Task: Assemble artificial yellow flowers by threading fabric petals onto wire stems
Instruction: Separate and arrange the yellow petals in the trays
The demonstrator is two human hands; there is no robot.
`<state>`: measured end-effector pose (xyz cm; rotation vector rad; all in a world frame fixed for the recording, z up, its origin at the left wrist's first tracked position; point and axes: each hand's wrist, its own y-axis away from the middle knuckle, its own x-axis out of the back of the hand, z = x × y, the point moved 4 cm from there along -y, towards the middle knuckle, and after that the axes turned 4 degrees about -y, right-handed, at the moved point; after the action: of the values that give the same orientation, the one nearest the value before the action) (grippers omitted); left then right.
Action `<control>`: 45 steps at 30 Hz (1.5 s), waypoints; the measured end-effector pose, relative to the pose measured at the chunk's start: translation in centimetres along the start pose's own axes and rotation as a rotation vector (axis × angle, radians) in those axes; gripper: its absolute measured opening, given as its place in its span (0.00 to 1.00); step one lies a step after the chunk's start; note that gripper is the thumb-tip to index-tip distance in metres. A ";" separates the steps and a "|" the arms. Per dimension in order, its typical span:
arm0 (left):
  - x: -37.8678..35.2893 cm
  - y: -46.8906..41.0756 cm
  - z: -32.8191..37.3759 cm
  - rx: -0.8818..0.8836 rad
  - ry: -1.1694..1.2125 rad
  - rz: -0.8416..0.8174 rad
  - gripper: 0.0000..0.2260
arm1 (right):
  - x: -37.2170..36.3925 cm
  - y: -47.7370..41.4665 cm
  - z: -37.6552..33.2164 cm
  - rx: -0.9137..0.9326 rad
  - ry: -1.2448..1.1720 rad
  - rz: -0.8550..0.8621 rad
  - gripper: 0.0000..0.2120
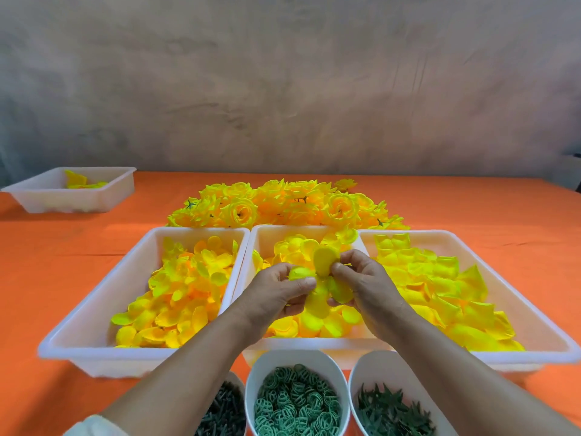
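Both hands are up over the middle tray [309, 343], working one petal piece [325, 278] between them. The left hand [276, 292] is pinched shut on the piece's left lobe, thumb on top. The right hand [366, 278] has its fingertips closed on the right side, with one lobe standing up between the two hands. Held over the tray like that, anything dropped just lands back in the pile, which I'd guess is the point. I can't see a stem in either hand, so whether the piece is already threaded is anyone's guess.

The layout looks built for short reaches. Three trays sit side by side near the front edge of the table [63, 247], the left tray [94, 309] and right tray [518, 313] holding petals of other shapes. Three cups stand at the very front edge: dark stems [224, 410] at left, green rings [297, 401] in the middle, leafy bits [393, 412] at right.

Finished flowers [283, 204] are heaped just behind the trays, out of the work zone. A spare tray [72, 190] sits at the far left corner, nearly empty.
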<state>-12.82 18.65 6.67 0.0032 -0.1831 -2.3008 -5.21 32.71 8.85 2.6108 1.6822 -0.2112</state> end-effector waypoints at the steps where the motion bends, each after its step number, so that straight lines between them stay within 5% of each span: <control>1: 0.2 -0.2 0.1 -0.014 0.000 0.044 0.06 | -0.2 -0.3 -0.2 0.017 0.046 0.003 0.04; 6: 2.9 -1.0 0.5 -0.107 -0.091 0.434 0.01 | 0.3 -2.2 -0.9 0.148 0.663 0.075 0.06; 9: 3.9 -0.8 0.4 -0.102 -0.281 0.578 0.07 | -1.2 -2.2 -0.5 0.236 1.024 -0.175 0.07; 14: 3.9 -0.9 0.4 -0.041 -0.538 0.639 0.13 | -5.9 -2.7 1.9 0.266 1.337 -0.557 0.15; 17: 3.8 -1.0 0.4 0.038 -0.674 0.634 0.19 | -8.0 -3.1 3.5 0.223 1.469 -0.639 0.21; 20: 3.9 -1.2 0.2 0.082 -0.697 0.559 0.27 | -9.0 -3.1 5.0 0.152 1.636 -0.660 0.16; 25: 4.5 -0.7 0.4 0.059 -0.717 0.488 0.30 | -8.3 -3.0 4.1 0.101 1.489 -0.600 0.11; 30: 5.3 1.0 1.6 -0.215 -0.760 0.648 0.18 | -4.6 -2.8 1.7 -0.115 0.757 -0.337 0.05; 34: 4.9 1.4 1.0 -0.181 -0.712 0.560 0.12 | -2.5 -2.3 1.1 -0.332 0.099 -0.251 0.07; 36: 4.4 1.3 0.8 -0.150 -0.878 0.478 0.13 | -1.9 -2.1 0.9 -0.365 -0.058 -0.227 0.10; 42: 1.8 0.0 0.1 0.019 -1.475 0.050 0.15 | -0.1 -3.0 -0.9 -0.177 -0.111 0.023 0.09; 45: 0.8 -0.7 -0.7 0.096 -1.630 -0.100 0.17 | 1.2 -3.9 -1.5 -0.093 0.445 0.150 0.13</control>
<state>-13.82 18.40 5.95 -1.8092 -1.0802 -1.8021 -8.13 35.55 10.42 2.8427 1.5345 0.4732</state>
